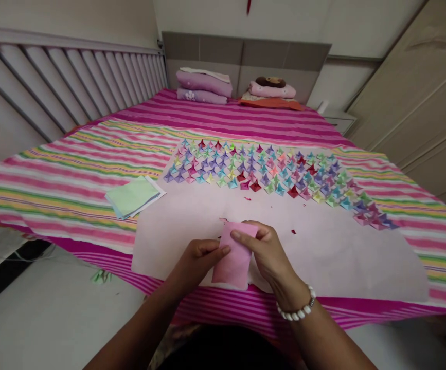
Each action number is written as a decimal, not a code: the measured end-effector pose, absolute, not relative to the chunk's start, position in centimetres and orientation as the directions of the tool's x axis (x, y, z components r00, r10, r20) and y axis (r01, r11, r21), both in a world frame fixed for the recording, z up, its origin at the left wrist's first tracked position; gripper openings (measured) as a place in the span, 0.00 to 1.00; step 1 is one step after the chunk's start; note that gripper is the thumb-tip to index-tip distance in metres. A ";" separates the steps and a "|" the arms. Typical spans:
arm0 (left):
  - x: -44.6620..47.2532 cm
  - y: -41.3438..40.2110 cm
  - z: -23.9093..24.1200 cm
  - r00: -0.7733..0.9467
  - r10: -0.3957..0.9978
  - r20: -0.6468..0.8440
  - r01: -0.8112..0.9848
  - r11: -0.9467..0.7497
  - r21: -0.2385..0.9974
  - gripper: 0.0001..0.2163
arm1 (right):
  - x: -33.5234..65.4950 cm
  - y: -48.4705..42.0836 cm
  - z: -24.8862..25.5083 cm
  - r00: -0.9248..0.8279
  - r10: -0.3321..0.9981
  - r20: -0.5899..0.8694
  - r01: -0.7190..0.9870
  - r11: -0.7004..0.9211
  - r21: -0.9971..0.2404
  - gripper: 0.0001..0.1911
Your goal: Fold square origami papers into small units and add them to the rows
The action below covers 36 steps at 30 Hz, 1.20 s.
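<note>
I see a pink paper sheet held above the near edge of the pink-striped bed | left hand, fingers closed on its left edge | right hand, fingers pinching its top | rows of small multicoloured folded paper pieces lie beyond.
</note>
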<state>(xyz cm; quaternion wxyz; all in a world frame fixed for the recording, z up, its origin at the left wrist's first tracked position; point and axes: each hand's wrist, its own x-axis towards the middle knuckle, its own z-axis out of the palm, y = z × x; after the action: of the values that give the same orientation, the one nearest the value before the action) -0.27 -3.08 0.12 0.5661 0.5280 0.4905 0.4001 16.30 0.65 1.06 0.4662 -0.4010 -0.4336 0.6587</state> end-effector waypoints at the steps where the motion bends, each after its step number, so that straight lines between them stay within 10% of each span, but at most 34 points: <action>1: -0.2 -3.1 0.1 0.192 0.972 -0.137 0.078 0.124 0.989 0.18 | 16.2 0.6 1.1 -0.224 0.968 -0.116 -0.272 -0.177 -0.946 0.09; 13: 0.4 -3.6 -1.1 0.152 0.964 -0.216 0.022 0.215 0.976 0.19 | 16.1 1.3 0.8 -0.101 0.993 -0.063 -0.365 -0.096 -0.926 0.06; 23: 0.7 -3.3 -1.3 0.104 0.976 -0.193 -0.427 0.219 0.877 0.13 | 16.6 0.4 -0.5 -0.246 0.969 -0.026 -0.131 -0.059 -0.990 0.13; 28: -1.1 -2.3 -0.4 -0.057 0.998 0.021 -0.328 -0.039 0.944 0.32 | 17.0 0.2 0.4 -0.288 0.957 0.042 0.060 0.061 -0.996 0.14; 36: -2.4 -1.9 1.0 -0.014 0.995 0.100 -0.092 -0.101 0.991 0.09 | 17.1 -0.3 0.8 -0.372 0.928 0.004 0.175 0.074 -0.982 0.13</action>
<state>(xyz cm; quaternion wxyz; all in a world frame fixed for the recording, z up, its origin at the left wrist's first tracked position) -2.39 -1.92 1.04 0.4946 0.4983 0.4528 0.5496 17.12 -0.25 0.76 0.3576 -0.4311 -0.6398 0.5262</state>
